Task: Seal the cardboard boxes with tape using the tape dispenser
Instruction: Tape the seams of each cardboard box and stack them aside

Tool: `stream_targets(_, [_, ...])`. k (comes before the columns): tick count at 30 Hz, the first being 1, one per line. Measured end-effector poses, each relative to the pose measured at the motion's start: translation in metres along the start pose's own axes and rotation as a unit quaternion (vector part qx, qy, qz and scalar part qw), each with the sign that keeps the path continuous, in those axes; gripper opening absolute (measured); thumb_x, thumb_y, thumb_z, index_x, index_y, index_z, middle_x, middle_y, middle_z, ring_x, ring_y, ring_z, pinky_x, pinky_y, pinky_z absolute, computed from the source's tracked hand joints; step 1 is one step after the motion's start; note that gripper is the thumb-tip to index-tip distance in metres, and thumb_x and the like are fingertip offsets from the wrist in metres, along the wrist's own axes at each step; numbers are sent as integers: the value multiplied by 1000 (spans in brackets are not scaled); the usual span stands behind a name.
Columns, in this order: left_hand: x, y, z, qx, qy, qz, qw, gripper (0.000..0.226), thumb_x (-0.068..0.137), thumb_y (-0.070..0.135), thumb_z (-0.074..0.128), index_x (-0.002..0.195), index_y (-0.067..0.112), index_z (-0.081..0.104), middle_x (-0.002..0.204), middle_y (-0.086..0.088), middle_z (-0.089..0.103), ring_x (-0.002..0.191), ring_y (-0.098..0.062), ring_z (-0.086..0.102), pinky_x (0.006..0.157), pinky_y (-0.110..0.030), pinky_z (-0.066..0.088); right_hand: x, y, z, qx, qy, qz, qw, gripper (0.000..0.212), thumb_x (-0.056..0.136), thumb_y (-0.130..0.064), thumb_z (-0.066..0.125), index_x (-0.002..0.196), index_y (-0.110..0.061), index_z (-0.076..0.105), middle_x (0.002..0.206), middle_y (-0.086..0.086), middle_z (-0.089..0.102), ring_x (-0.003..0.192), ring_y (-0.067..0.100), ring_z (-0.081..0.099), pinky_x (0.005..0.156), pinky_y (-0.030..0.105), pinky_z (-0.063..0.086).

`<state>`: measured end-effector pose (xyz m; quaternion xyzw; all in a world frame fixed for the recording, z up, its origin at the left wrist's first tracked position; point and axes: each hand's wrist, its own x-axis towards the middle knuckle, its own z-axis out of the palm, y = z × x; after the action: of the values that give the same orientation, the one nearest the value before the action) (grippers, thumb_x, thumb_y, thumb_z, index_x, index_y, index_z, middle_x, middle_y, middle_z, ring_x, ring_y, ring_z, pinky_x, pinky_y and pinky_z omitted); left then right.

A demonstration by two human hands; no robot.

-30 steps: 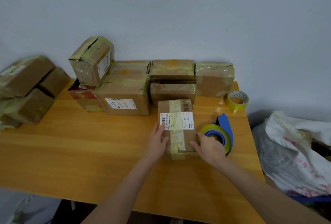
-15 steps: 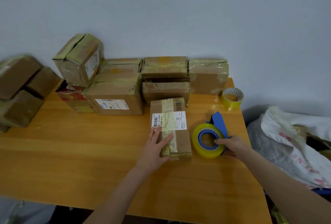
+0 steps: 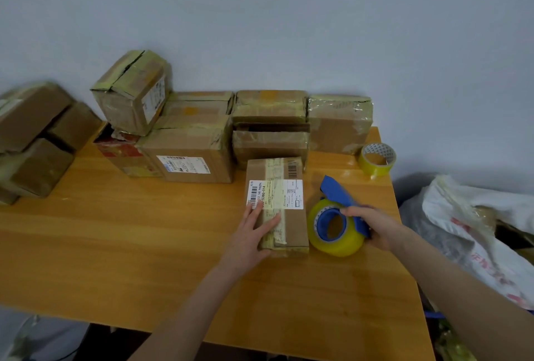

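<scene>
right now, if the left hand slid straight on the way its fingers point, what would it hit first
Past the box it rests on, the left hand would likely meet the stacked boxes behind it.

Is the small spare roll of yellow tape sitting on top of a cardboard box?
No, the small yellow tape roll rests on the wooden table, beside the rightmost cardboard box.

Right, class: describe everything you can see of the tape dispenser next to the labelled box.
The tape dispenser is a blue plastic frame holding a thick roll of yellowish see-through tape on a blue hub with a hollow centre. A blue flap juts up at its far end. It stands on edge on or just above the wooden table, close beside the labelled box; whether they touch is unclear. The right hand grips its frame from the right.
</scene>
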<state>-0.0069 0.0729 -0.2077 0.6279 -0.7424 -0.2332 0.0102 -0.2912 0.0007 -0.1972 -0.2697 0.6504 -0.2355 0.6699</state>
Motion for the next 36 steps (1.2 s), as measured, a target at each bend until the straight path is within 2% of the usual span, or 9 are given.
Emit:
stream_targets(3, [1,4,-1,-2,-7,1,1000,80,87,36,66,141,55,10,158,9,-19,144,-17,-22,118,-50,21,-10,-7,-8,-93,15,-55,994,60,67,-15,83,120,-14,54,114,11,63,101,31,62,86,47,54])
stream_targets(6, [5,17,-17,-2,-25,-25,999,73,85,55,60,147,46,21,159,9,-4,148,-18,-9,120,-51,5,-37,-25,-21,-178,14,-143,974,61,51,-17,77,109,-18,59,108,10,64,92,25,63,74,36,52])
stream_targets(8, [9,33,-37,-108,40,-64,991,60,88,56,55,143,36,38,154,11,26,144,-17,24,117,-51,23,-57,-37,-31,-198,-16,-188,962,63,52,-19,75,112,-23,58,107,8,64,93,23,64,72,31,51])
stream_targets(10, [12,51,-61,-332,99,-107,932,45,92,46,54,132,26,52,135,10,52,118,-12,53,96,-39,51,-77,-47,-34,-220,-67,-226,947,69,53,-18,77,118,-26,56,108,7,63,92,19,66,70,28,51])
stream_targets(12, [13,68,-82,-512,50,-119,849,40,93,47,50,121,19,58,119,1,66,103,-13,63,87,-32,55,-93,-51,-27,-242,-107,-251,931,73,52,-17,77,120,-30,53,107,1,62,87,10,66,66,24,51])
stream_targets(16, [5,85,-99,-577,-21,-108,809,48,91,57,47,107,16,64,95,0,71,88,-16,66,76,-29,53,-113,-52,-7,-250,-151,-277,915,67,58,-8,73,118,-29,55,103,-5,63,87,5,65,65,19,51])
stream_targets(20, [-3,80,-95,-613,-8,-115,782,25,93,35,57,97,12,65,79,4,66,74,-11,58,66,-23,46,-113,-47,4,-286,-158,-274,905,66,58,-13,75,118,-32,55,107,-6,62,93,6,65,71,26,54])
stream_targets(28, [-15,59,-88,-643,-29,-161,748,27,101,29,45,94,14,66,78,5,70,74,-12,59,68,-25,46,-107,-45,8,-315,-172,-282,890,73,50,-30,77,119,-28,55,109,-1,61,90,8,65,70,26,54])
stream_targets(36, [-13,53,-79,-483,45,-214,848,14,92,21,62,99,10,68,80,0,67,66,-6,60,57,-18,49,-108,-47,20,-458,-121,-334,815,72,65,-17,84,120,-44,46,112,-19,56,97,4,60,69,22,53])
